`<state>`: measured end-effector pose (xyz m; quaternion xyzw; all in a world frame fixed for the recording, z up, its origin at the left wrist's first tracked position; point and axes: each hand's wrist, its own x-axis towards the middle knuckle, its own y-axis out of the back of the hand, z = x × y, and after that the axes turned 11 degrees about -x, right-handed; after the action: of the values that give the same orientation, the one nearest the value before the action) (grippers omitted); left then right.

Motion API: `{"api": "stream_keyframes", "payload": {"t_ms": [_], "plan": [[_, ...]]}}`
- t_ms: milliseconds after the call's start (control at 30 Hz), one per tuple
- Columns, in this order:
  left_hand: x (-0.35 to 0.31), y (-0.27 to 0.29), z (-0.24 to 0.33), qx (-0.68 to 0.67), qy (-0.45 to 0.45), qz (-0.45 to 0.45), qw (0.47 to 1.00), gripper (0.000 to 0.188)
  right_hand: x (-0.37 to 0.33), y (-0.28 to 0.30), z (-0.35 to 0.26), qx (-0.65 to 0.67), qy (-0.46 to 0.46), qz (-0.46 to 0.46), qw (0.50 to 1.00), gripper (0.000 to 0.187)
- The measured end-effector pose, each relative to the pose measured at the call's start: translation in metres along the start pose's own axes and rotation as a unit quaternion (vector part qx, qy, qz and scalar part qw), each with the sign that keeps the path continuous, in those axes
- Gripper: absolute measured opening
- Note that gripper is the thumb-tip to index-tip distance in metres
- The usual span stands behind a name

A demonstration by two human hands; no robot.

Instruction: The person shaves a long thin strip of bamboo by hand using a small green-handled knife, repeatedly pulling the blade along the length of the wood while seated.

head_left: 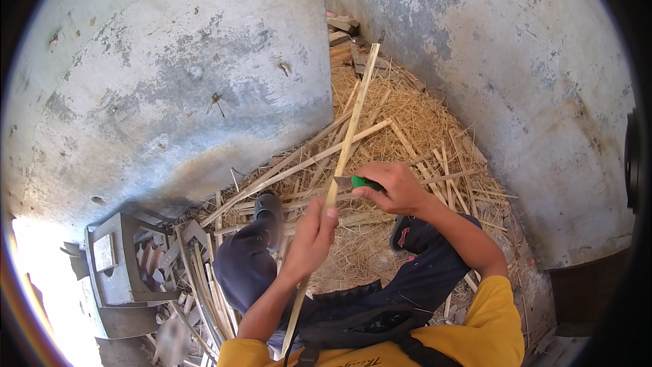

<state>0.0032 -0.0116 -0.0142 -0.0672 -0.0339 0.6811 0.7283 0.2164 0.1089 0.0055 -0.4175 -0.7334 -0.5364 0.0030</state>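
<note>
Above loose straw [415, 110]: grasped wooden strip [354, 121] in left fingers [330, 219]; held green-handled knife [365, 183] against it in right fingers [375, 170].

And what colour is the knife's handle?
The handle is green, shown best in the head view.

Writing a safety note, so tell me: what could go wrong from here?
The green-handled knife in the right hand could slip down the pale strip and cut the left hand, which grips just below the blade. Loose sticks and shavings near the shoes might shift underfoot.
</note>
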Motion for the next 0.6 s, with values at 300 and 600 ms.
{"api": "stream_keyframes", "payload": {"t_ms": [300, 600], "plan": [[0.0, 0.0, -0.009, 0.11, -0.046, 0.001, 0.993, 0.025, 0.0, -0.003, -0.004, 0.012, 0.034, -0.037, 0.999, 0.034], [0.002, 0.001, -0.016, 0.199, -0.088, 0.032, 0.975, 0.026, -0.004, -0.02, -0.005, 0.03, 0.02, 0.0, 0.999, 0.032]]}}
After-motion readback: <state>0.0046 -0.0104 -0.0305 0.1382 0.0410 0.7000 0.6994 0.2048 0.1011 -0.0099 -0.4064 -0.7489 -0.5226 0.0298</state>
